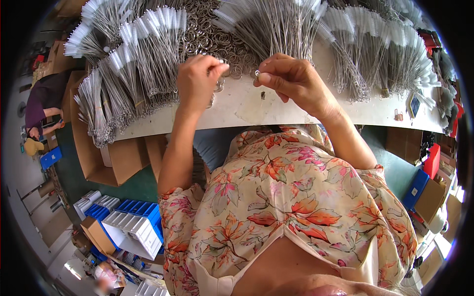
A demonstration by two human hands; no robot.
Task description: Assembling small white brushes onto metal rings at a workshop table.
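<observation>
My left hand (196, 79) is raised over the table's near side, its thumb and fingers drawn together. Whatever its fingertips hold, if anything, I cannot make out. To the right, my right hand (298, 81) pinches a small shiny metal ring (257, 73) between thumb and forefinger. Beyond my hands lies a heap of loose metal rings (205, 34), and a few more sit on the table beside my left wrist. Bundles of thin wire brushes with white bristle ends flank the heap: one bundle (155, 54) on the left, another (281, 29) behind my right hand.
The white table (232, 112) runs across in front of me. More brushes (365, 54) cover its right side. An open cardboard box (116, 158) stands on the floor at left, with white and blue plastic bins (131, 229) nearer. Another person (43, 106) bends over at far left.
</observation>
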